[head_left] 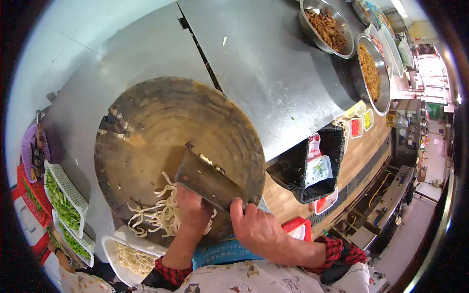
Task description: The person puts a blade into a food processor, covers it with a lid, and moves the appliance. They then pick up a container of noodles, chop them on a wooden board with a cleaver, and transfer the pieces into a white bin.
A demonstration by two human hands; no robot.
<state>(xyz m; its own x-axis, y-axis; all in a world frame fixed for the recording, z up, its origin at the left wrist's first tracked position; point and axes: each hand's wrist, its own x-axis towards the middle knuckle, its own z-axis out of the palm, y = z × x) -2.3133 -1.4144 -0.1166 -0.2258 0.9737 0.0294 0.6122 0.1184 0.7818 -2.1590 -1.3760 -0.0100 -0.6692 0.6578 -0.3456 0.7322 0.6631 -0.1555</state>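
Two hands work at the near edge of a round wooden chopping board (161, 122) in the head view. The right hand (256, 228) is closed tight round the handle of a cleaver (205, 179), and the fist hides the handle. The left hand (192, 209) lies knuckles-up on a heap of pale noodle strips (154, 215). Its fingertips are behind the blade, so pinching or pressing flat cannot be told. A sleeve partly covers a white tray (111, 244) of more strips.
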